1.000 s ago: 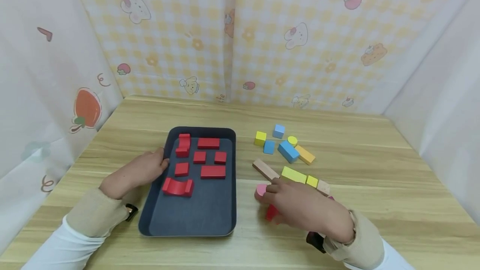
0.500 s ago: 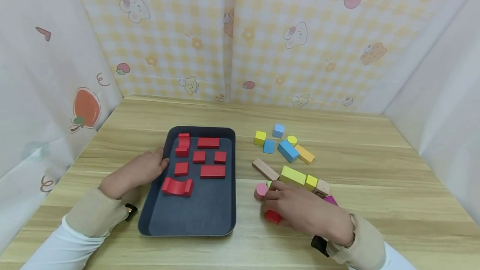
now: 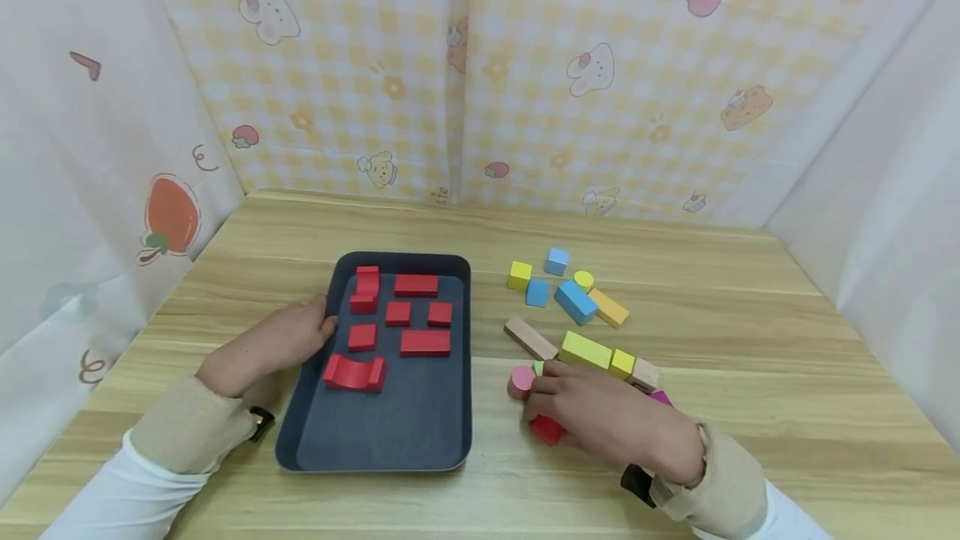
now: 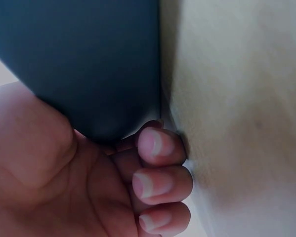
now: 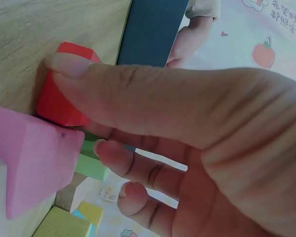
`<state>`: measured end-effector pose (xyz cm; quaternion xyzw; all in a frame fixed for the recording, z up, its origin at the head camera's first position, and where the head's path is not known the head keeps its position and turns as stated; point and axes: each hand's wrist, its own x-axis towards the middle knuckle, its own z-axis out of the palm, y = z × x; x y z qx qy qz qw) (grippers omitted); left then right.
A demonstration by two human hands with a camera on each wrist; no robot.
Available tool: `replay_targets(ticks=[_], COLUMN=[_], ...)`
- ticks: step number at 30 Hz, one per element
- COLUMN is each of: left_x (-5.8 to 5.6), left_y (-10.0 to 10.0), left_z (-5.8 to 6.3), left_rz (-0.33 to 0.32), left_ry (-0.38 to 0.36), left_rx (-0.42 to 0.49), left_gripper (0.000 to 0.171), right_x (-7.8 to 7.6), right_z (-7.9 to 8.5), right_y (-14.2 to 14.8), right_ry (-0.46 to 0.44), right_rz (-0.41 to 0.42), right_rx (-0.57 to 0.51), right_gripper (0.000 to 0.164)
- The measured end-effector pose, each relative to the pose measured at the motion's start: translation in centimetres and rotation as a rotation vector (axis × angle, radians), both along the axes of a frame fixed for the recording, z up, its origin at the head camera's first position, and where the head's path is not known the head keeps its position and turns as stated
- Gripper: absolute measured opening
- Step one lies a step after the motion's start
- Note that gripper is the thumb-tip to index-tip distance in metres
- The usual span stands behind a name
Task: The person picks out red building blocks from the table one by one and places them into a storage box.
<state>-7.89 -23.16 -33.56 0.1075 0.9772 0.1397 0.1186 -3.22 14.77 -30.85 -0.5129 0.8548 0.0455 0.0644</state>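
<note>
My left hand grips the left wall of a dark tray; in the left wrist view its fingers curl by the tray's lower edge. Several red blocks lie spread in the tray, among them a curved one and an oblong. Right of the tray, my right hand pinches a red block at the table. In the right wrist view the thumb lies across this red block; the opposing fingertip is mostly hidden. A pink block and a green block are close by.
A pink round block stands left of my right hand. Behind it lie a plain wood bar, a yellow-green oblong and a yellow cube. Farther back are blue blocks, more yellow ones and an orange bar.
My right hand has shifted slightly right, uncovering a bit of the green block and more of a purple one. Its red block has turned slightly. My left hand and the tray stay put.
</note>
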Motion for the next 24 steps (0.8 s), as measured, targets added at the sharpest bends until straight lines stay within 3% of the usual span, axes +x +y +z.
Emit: replay_targets(ticks=[11,24], left_x=[0.0,0.0], left_y=[-0.1,0.1], left_z=[0.0,0.1], left_rz=[0.0,0.005], left_ry=[-0.007,-0.006], left_rx=[0.005,0.029], left_gripper=[0.041,0.036], right_x=[0.1,-0.8], right_z=[1.0,2.9], right_y=[-0.4,-2.2], right_ry=[0.013,0.135], right_rz=[-0.004,0.007], right_rx=[-0.026,-0.095], right_gripper=[0.035,0.032])
